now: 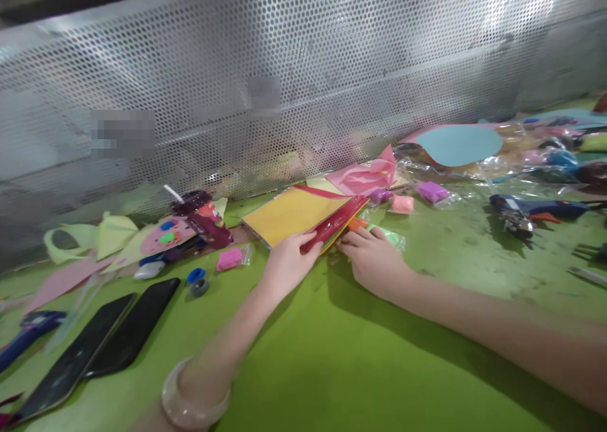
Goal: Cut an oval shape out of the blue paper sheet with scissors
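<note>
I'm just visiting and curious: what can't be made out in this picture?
All in the head view:
Whether the right hand grips the orange packet: the hand itself hides any contact.
How many sheets the coloured stack has: they overlap, and the left hand covers part of the near edge.
Lettering on the dark cup: small and blurred.
The blue tool's far end: cut off by the left edge.

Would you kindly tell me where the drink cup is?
In the head view, the cup stands left of the yellow-topped stack, behind a pink packet.
</note>
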`<state>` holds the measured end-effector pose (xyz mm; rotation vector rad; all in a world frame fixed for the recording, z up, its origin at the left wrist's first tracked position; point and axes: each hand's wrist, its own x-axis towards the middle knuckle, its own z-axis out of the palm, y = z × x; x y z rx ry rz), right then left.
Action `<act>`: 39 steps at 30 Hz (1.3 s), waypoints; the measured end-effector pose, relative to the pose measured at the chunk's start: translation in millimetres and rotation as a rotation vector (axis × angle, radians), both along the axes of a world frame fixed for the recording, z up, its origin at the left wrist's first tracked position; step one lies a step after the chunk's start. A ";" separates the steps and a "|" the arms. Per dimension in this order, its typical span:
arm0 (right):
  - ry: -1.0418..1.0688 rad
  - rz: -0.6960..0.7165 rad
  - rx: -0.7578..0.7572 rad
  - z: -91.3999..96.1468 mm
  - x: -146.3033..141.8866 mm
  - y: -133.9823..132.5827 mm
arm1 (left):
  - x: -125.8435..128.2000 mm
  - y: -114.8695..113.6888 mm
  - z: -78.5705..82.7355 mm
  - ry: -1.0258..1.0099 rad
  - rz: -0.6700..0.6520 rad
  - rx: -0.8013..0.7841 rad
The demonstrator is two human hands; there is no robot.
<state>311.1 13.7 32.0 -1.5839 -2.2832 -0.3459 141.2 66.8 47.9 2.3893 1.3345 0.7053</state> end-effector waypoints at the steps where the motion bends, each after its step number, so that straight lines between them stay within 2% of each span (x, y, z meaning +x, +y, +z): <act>1: -0.003 0.002 -0.006 -0.1 -0.3 -0.6 | 0.1 -0.5 0.3 -0.009 0.003 -0.007; 7: 0.008 -0.005 -0.019 -0.1 -1.5 -1.8 | 1.8 -2.8 0.3 -0.027 0.029 0.008; 15: 0.020 -0.008 -0.042 0.3 -3.7 -2.8 | 1.3 -1.4 -1.8 -0.035 0.050 -0.053; 24: 0.024 -0.012 -0.060 -2.4 -5.3 -2.4 | 2.2 -3.9 -10.3 0.034 0.032 0.048; 39: 0.032 -0.015 -0.117 -1.4 -7.8 -3.8 | 3.3 -5.5 -7.0 0.029 0.092 0.067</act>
